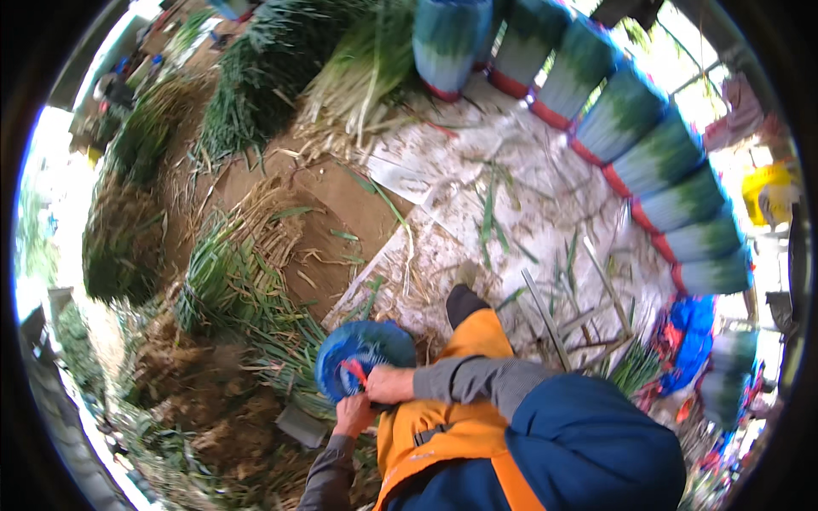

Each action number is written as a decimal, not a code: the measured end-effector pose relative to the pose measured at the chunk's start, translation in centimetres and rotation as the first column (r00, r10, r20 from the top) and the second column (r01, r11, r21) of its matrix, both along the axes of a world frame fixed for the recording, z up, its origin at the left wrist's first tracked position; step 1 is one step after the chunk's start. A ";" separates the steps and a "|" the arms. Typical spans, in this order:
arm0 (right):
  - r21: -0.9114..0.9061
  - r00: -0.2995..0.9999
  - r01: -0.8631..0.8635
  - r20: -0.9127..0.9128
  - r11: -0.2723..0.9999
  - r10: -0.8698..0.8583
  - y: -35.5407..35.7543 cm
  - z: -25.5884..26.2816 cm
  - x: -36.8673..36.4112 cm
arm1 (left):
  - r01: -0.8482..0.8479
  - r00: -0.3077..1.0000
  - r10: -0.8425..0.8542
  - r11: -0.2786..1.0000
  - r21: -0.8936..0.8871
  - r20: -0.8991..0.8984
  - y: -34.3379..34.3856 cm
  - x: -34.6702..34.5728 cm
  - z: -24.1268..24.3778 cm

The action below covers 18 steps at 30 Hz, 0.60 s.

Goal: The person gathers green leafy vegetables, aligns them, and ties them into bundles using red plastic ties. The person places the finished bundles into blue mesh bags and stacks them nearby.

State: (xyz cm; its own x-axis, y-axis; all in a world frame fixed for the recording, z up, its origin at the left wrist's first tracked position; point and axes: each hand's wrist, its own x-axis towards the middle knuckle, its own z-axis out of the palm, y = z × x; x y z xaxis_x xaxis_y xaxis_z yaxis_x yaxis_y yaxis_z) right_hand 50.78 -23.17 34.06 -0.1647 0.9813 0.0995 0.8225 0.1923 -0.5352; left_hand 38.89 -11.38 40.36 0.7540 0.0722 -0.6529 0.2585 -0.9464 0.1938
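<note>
A filled blue mesh bag [367,345] stands upright in front of my body, its gathered top towards me. A short red strip [354,369] sticks up at the mouth of the bag. My right hand [390,384] is closed on the bag's gathered top beside the red strip. Just below and touching it, my left hand [354,414] is closed at the near edge of the same top. The fingertips of both hands are partly hidden, so what exactly lies between them cannot be told.
Filled mesh bags with red bottoms [623,115] stand in a curved row at the right. Loose green onions [249,83] lie in heaps at the upper left, with a tied bundle [211,274] nearer. A metal frame [546,319] and blue netting [690,338] lie at the right.
</note>
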 end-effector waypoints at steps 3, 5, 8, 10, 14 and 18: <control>-0.156 0.994 0.086 -0.047 0.984 -0.094 -4.4 1.4 6.9 | 0.141 0.990 -0.139 0.987 -0.082 0.037 -2.1 7.8 1.2; -0.253 0.987 0.142 -0.043 0.957 -0.157 -7.3 4.3 11.8 | 0.245 0.968 -0.238 0.964 -0.101 0.079 -3.5 13.7 2.3; -0.388 0.944 0.260 -0.093 0.884 -0.318 -10.1 7.0 16.7 | 0.394 0.918 -0.381 0.908 -0.139 0.113 -5.4 23.1 6.9; -0.424 0.903 0.328 -0.121 0.844 -0.412 -11.6 9.4 20.0 | 0.488 0.873 -0.478 0.861 -0.142 0.099 -6.0 28.0 8.2; -0.451 0.725 0.573 -0.110 0.684 -0.680 -13.7 11.1 25.3 | 0.677 0.735 -0.657 0.722 -0.140 0.166 -6.9 37.3 7.8; -0.498 0.475 0.760 -0.012 0.417 -0.880 -17.2 10.8 31.1 | 0.843 0.528 -0.756 0.519 -0.138 0.387 -9.9 47.3 3.9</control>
